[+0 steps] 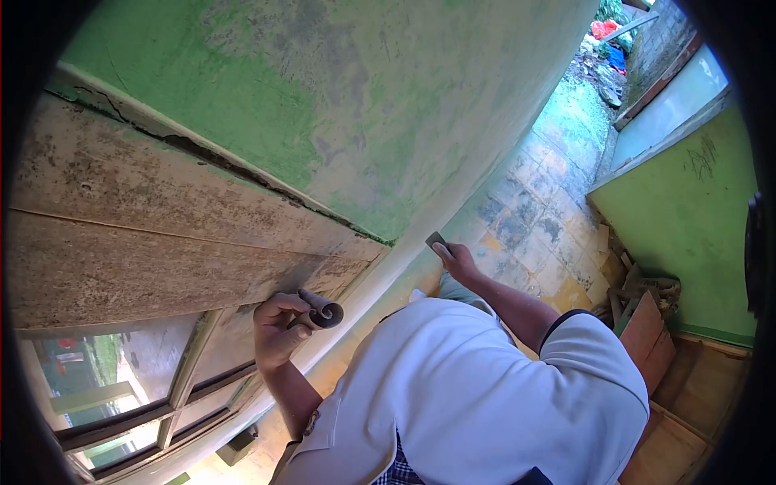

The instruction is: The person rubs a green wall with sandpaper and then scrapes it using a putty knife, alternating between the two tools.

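My left hand [279, 330] is closed around a brownish-grey roll of sandpaper [327, 314], its curled end facing me. It is close to the worn wooden boards [162, 267] and the window frame [186, 364]. Farther right, my right hand [457, 263] grips a small dark flat piece [436, 241] that sticks out past the fingers; its kind is hard to make out. Beyond both hands stands a green wall [267, 105] with patchy white and grey areas. A dark crack [218, 166] runs between the wall and the boards.
Stained floor tiles [541, 210] stretch along the wall toward a bright outdoor area with rubble [598, 77]. At the right is a green panel [679, 218], with wood scraps [638, 295] and an open wooden frame [687, 388] below it.
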Demonstrator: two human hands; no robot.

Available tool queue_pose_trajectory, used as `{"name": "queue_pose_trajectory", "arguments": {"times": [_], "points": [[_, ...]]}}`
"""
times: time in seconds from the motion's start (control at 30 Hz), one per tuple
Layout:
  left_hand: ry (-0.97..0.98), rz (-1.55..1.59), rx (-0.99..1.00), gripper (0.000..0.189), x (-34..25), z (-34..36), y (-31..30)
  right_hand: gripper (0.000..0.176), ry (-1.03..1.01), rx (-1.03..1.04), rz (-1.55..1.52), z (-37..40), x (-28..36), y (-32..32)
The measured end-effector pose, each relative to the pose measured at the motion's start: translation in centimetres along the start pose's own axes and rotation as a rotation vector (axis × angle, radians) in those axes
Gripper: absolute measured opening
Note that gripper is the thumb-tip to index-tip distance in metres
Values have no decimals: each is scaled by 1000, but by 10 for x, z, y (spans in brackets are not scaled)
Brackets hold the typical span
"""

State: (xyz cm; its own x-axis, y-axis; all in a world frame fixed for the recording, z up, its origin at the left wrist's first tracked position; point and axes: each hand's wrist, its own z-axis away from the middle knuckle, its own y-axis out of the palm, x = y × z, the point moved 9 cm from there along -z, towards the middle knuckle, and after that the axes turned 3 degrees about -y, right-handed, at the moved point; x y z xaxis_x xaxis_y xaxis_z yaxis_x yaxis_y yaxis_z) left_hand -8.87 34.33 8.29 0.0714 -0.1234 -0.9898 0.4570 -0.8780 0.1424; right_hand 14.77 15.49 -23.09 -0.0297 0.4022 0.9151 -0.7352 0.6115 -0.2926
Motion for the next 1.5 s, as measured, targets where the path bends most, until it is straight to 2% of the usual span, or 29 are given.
{"name": "queue_pose_trajectory", "arguments": {"times": [0.1, 0.13, 0.23, 0.33, 0.4, 0.47, 0.53, 0.6, 0.67, 0.73, 0.77, 0.83, 0.9, 0.93, 1.0, 1.13, 1.23, 1.4, 1.5], "points": [[11, -10, 1, 40, 2, -2, 0, 49, -122, -121, -116, -32, 81, -14], [21, 2, 4, 40, 2, -2, 1, 49, -120, -121, -115, -34, 85, -15], [14, 20, 15, 40, 1, -2, 0, 50, -105, -107, -234, -34, 84, -17], [19, 32, 26, 39, -5, -5, 9, 51, -100, -103, -159, -15, 53, -23], [55, 36, 24, 39, -7, -5, 7, 57, 0, -76, 8, -1, 20, -21], [1, -5, 23, 38, 5, 0, -4, 55, 1, -58, 4, -7, 13, -15], [28, 4, 30, 38, -3, -3, 5, 53, 5, -46, -1, -18, 28, -9], [50, 14, 38, 37, -6, -4, 10, 54, -78, -102, -70, -41, 63, -9], [55, 47, 45, 38, -5, -5, 9, 55, -83, -120, -129, -37, 67, -9], [-1, 34, 7, 38, -5, -4, 11, 55, -81, -124, -183, -27, 62, -7], [-51, 16, -26, 39, -3, -4, 9, 56, -94, -111, -95, -21, 59, -7], [-21, 33, 11, 38, 2, -2, 2, 56, -108, -103, -9, -8, 41, -8], [15, 53, 44, 38, -4, -3, 8, 57, 25, -14, 51, 0, 12, -2], [-13, 41, 12, 39, -6, -3, 11, 57, 20, -14, 52, -8, 7, 1], [-38, 33, -18, 40, -7, -7, 14, 57, -103, -130, 30, -27, 47, -10], [-15, 46, -1, 41, -9, -9, 16, 58, -118, -123, -8, -45, 69, -14], [-26, 41, -7, 41, -9, -6, 15, 58, -95, -132, -75, -25, 54, -12], [-14, 22, -11, 41, -8, -6, 10, 56, 7, -102, 75, -13, 1, -12], [28, 58, 99, 37, 0, -3, 10, 57, -108, -172, -21, -48, 61, -13]]}}
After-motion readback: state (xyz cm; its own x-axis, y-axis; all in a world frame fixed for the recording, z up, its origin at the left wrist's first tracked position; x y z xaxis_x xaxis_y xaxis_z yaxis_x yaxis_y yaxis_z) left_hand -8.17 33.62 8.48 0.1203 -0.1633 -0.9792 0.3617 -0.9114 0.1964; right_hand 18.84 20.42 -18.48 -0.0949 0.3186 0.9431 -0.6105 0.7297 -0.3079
